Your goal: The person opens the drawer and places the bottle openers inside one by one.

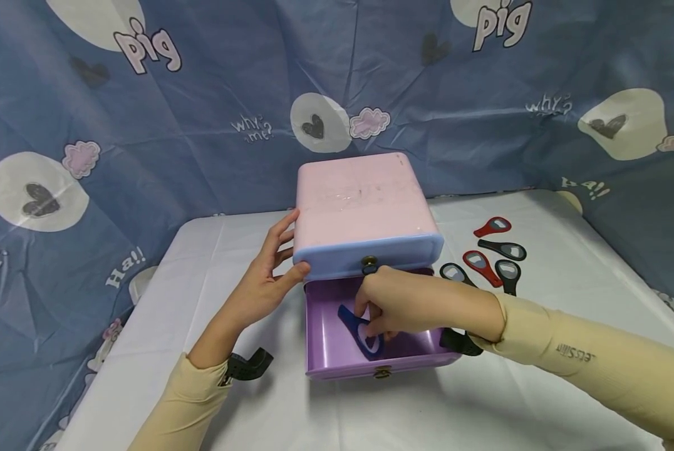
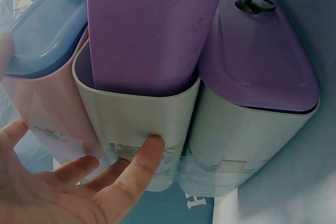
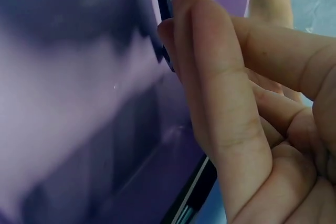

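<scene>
Left hand: lay wide against left side of pink box, apparently for steadying. Right hand: pinched blue bottle opener inside purple drawer.

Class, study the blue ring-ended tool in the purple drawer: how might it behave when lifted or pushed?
The blue tool is probably stiff: its handle looks straight as the right hand pinches it. Its slim build suggests it is fairly light. Being flattish, it would likely slide, not roll, across the shiny drawer.
</scene>
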### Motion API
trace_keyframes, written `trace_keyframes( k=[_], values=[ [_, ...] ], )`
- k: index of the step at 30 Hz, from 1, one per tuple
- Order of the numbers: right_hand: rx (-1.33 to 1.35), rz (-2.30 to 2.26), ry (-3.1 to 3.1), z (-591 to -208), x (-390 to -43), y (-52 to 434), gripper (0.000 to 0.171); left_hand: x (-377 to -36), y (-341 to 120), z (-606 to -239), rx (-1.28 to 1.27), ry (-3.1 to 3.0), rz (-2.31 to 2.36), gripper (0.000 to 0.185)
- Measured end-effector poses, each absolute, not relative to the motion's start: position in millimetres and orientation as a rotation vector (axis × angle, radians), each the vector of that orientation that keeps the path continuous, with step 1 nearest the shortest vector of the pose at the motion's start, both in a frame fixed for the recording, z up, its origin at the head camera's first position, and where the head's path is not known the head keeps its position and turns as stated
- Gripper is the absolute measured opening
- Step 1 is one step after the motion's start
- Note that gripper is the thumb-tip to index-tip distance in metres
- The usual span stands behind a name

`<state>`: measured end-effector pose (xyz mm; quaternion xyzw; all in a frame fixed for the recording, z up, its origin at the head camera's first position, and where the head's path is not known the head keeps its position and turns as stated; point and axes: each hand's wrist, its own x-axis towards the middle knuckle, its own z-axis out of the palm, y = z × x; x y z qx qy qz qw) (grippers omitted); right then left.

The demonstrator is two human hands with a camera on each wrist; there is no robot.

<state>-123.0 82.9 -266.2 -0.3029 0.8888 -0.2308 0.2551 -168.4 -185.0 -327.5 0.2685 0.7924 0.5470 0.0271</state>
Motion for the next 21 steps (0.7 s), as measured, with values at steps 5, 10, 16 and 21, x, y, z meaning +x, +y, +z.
trace_keyframes(
  k=[5, 10, 16, 21],
  values=[
    [-0.868, -0.52, 2.442, -266.9, -122.9, 74.6, 0.013, -169.2, -184.9, -330.1, 0.82, 2.457, 1.675, 0.08],
    [-0.935, -0.441, 2.444, -267.8, -121.2, 69.9, 0.021, -168.0, -185.2, -333.5, 0.816, 2.462, 1.661, 0.08],
    [-0.992, -0.474, 2.436, -263.5, -121.2, 73.3, 0.026, -168.2, -184.5, -332.3, 0.831, 2.463, 1.679, 0.081],
    [-1.027, -0.508, 2.417, -250.1, -120.9, 82.2, 0.031, -169.1, -185.3, -329.8, 0.827, 2.466, 1.677, 0.082]
  ],
)
